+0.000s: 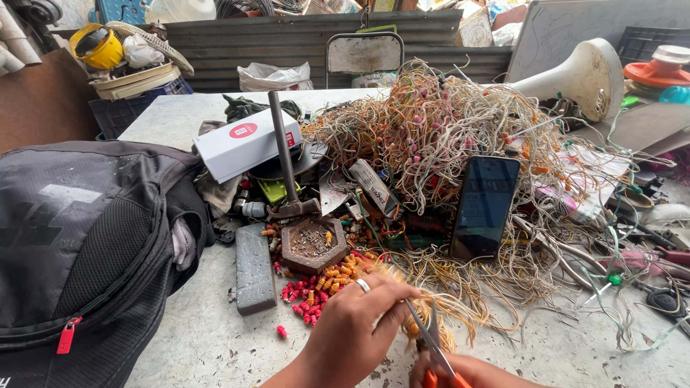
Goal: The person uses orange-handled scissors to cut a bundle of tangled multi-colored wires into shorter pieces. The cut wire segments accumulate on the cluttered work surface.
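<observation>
My left hand, a ring on one finger, pinches a small bundle of thin yellowish wires low in the middle of the head view. My right hand is mostly cut off by the bottom edge and grips orange-handled scissors. The blades point up into the bundle beside my left fingertips. A scatter of small red and orange bulb caps lies just left of my left hand. Behind them rises a big tangled heap of string-light wires.
A black backpack fills the left. A hammer rests on a hexagonal metal block, beside a grey stone bar. A phone leans on the heap. A white box and a white horn-shaped base sit farther back.
</observation>
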